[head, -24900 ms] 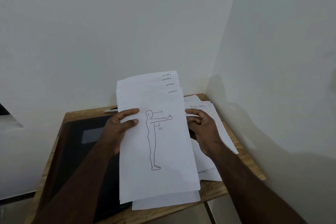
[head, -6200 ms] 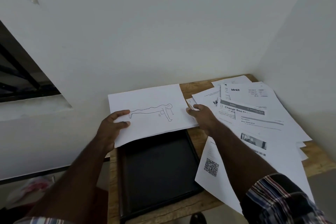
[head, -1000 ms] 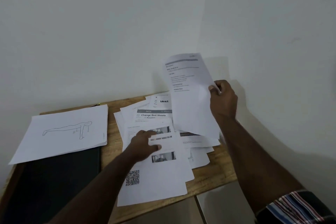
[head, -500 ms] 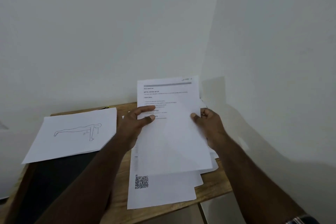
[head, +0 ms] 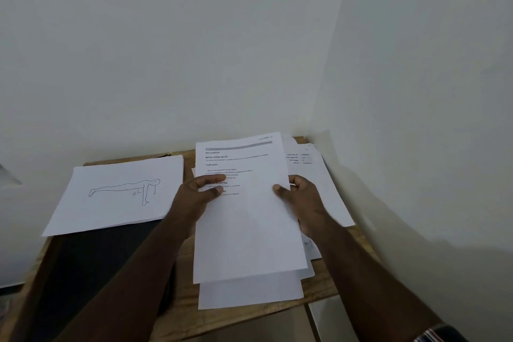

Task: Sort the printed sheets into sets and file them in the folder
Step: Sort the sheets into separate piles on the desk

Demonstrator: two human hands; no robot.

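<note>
I hold a printed text sheet (head: 247,225) upright over the table, with other sheets behind it. My left hand (head: 194,200) grips its left edge, thumb on the front. My right hand (head: 302,203) grips its right edge. A set of sheets topped by a push-up figure drawing (head: 116,194) lies at the left, partly over the black folder (head: 91,266). More loose printed sheets (head: 324,189) lie on the right of the table, behind the held sheet.
The small wooden table (head: 324,286) stands in a corner between two white walls. Its front edge runs just below the papers, and a pale floor shows beyond it.
One second ago my right hand held the text sheet up alone while my left rested on the pile. Both hands now hold the sheet, lowered in front of me.
</note>
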